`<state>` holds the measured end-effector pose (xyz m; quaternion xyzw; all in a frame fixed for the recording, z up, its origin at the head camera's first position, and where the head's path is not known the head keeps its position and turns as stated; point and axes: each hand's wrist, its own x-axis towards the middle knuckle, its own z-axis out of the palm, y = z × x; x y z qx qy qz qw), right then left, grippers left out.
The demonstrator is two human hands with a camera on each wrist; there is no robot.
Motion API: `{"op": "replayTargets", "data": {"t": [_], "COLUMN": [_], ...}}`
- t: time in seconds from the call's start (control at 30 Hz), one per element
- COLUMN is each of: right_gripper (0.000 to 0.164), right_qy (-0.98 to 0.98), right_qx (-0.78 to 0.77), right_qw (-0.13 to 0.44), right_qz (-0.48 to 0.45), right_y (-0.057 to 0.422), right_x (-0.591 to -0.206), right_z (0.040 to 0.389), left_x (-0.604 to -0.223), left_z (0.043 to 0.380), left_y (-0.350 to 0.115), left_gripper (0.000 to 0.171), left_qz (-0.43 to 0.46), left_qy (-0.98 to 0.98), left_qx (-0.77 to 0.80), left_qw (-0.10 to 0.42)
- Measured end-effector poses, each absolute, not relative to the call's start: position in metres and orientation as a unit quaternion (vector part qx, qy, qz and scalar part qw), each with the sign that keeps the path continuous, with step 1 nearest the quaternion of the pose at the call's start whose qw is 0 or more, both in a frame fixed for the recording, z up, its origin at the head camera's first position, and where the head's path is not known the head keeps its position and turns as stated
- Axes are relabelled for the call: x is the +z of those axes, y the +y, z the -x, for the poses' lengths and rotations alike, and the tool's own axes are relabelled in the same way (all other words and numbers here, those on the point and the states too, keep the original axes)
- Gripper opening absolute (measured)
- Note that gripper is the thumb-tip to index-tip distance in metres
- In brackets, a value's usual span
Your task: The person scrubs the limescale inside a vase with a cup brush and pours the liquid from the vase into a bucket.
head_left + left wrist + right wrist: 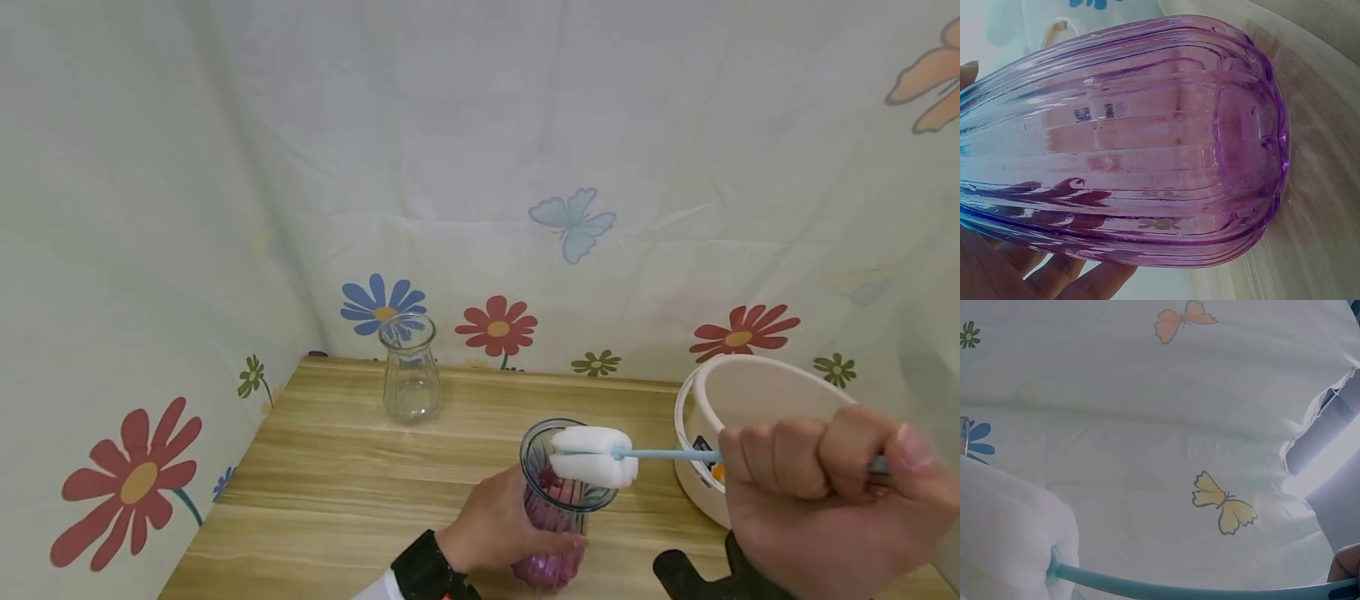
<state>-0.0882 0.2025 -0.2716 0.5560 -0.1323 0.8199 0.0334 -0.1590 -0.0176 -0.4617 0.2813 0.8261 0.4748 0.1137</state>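
My left hand (491, 521) grips a ribbed glass vase (547, 568), purple at the base and bluish toward the rim. It stands near the front of the wooden table, and the left wrist view shows its base close up, with fingers (1100, 281) along one side. In my right hand (832, 500) is the light-blue handle of a bottle brush with a white sponge head (592, 457). In the head view the sponge overlaps the vase's mouth; whether it touches the rim, I cannot tell. The right wrist view shows the sponge (1010, 531) and the handle (1166, 591).
A clear glass vase (412, 387) stands at the back left of the wooden table (330, 500). At the right is a white bucket (772, 392), partly behind my right hand. A flower-printed curtain (465, 150) encloses the back and left.
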Motion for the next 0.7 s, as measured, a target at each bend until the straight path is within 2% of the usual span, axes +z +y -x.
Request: {"op": "replayTargets", "data": {"t": [0.3,0.5,0.7], "right_gripper": [0.035,0.037,0.037], "right_qy": [-0.193,-0.229,-0.264], "right_qx": [0.835,0.828,0.819], "right_qw": [0.065,0.053,0.065], "right_qz": [-0.512,-0.510,-0.506], "right_y": [0.181,0.175,0.170], "right_x": [-0.279,-0.281,-0.281], "right_z": [0.095,0.099,0.100], "left_x": [-0.463,-0.464,-0.465], "left_z": [0.158,0.159,0.159], "left_y": [-0.017,-0.016,-0.018], "left_gripper": [0.077,0.077,0.079], "left_qz": [-0.287,-0.288,-0.287], "left_qy": [0.828,0.831,0.838], "left_qx": [0.471,0.467,0.458], "left_qw": [0.102,0.092,0.080]}}
